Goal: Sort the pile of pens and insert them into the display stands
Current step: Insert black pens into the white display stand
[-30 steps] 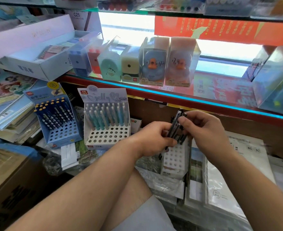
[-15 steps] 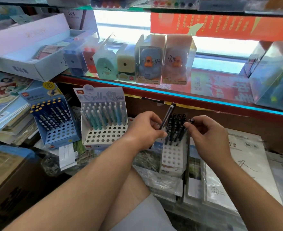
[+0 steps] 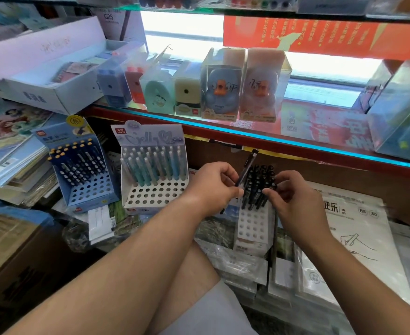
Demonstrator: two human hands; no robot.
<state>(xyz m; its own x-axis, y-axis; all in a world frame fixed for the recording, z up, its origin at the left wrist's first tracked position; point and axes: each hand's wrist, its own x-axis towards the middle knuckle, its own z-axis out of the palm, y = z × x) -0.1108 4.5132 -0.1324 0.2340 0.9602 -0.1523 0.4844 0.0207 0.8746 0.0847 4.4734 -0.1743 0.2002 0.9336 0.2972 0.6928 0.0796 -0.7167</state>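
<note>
1. Cluttered stationery shop; white stand (image 3: pixel 253 226) perched on wrapped packs (image 3: pixel 245 269), back rows crowded with black pens (image 3: pixel 259 180), front holes empty.
2. Just left of stand: left hand (image 3: pixel 213 187) pinching one tilted pen (image 3: pixel 248 165). Just right: right hand (image 3: pixel 293 197) curled against the standing pens, grip unclear.
3. Likely risks: knocking crowded pens askew; tipping stand on slick wrap.
4. Farther left: jelly stand (image 3: pixel 150 197) and blue stand (image 3: pixel 88 189), both part-filled.

A stationery shop is shown. Across the middle of the frame a lit glass shelf (image 3: pixel 247 134) is lined with novelty desk items (image 3: pixel 221 93), some duck-shaped, kept in clear retail boxes. Below it, at centre left, branded cardboard display stands (image 3: pixel 155 194) are filled with rows of pens (image 3: pixel 148 165). Illustrated books (image 3: pixel 8 131) are stacked at the left edge, and plastic-wrapped packs of paper goods (image 3: pixel 358 228) are laid out at lower right.
</note>
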